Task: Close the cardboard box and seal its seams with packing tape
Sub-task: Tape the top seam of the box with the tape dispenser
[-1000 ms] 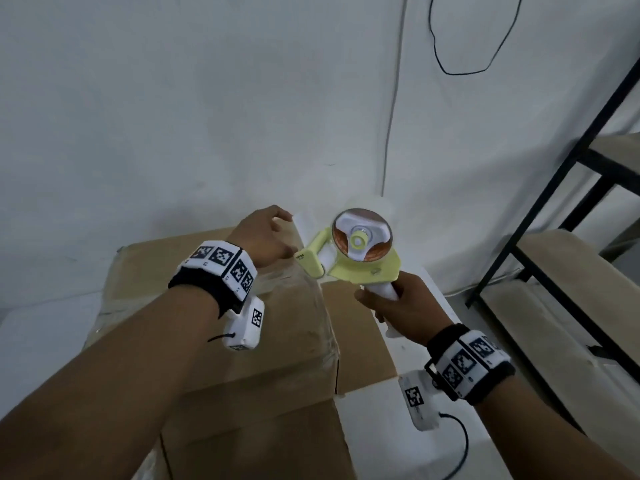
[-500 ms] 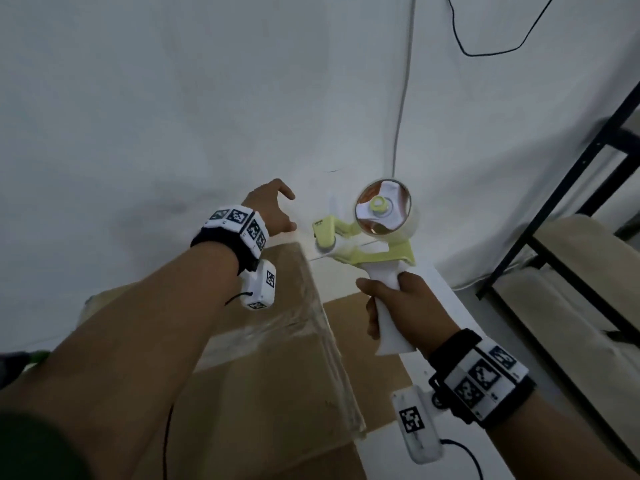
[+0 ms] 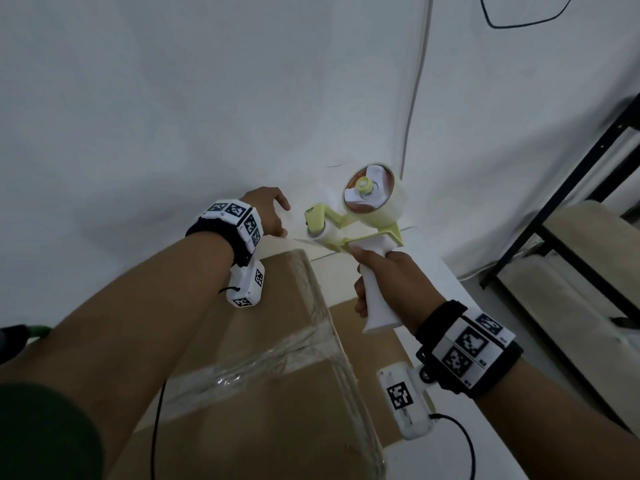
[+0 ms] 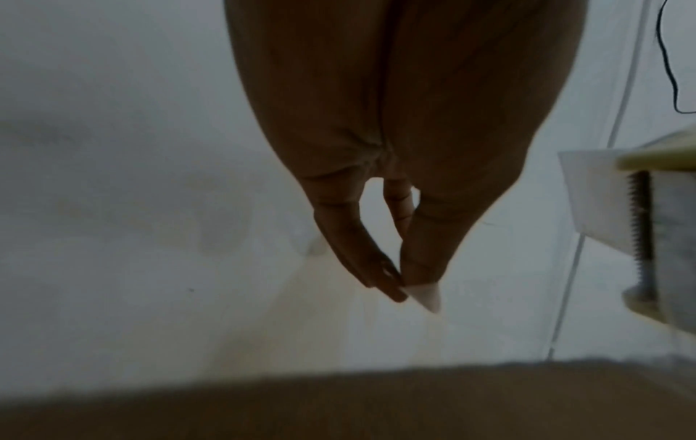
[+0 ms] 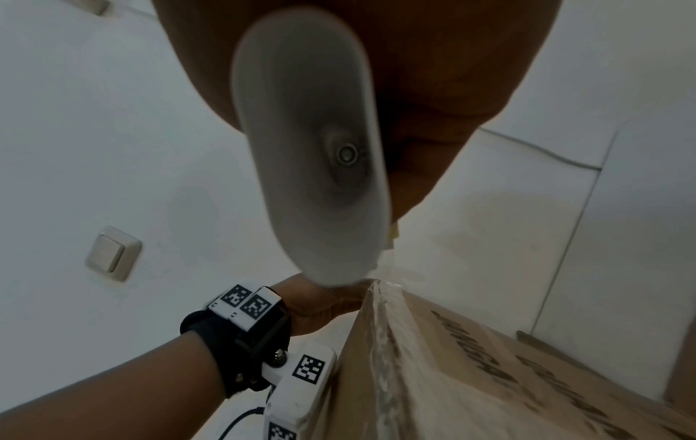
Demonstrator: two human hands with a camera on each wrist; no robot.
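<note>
A brown cardboard box with its flaps shut fills the lower middle of the head view, with clear tape wrinkled across its top and down its right edge. My right hand grips the white handle of a yellow-green tape dispenser, held upright just past the box's far right corner. A short strip of tape runs from its roller to my left hand. In the left wrist view that hand pinches a whitish tape end between thumb and finger, and the dispenser's toothed blade is at the right.
A black metal rack with wooden shelves stands at the right. The white wall is close behind the box, with a thin cable running down it. A flat piece of cardboard lies on the white table beside the box. A wall switch shows on the left.
Both hands have risen off the box's far corner. The dispenser has tilted from lying flat to upright, and my left hand has left the cardboard and now hovers above it.
</note>
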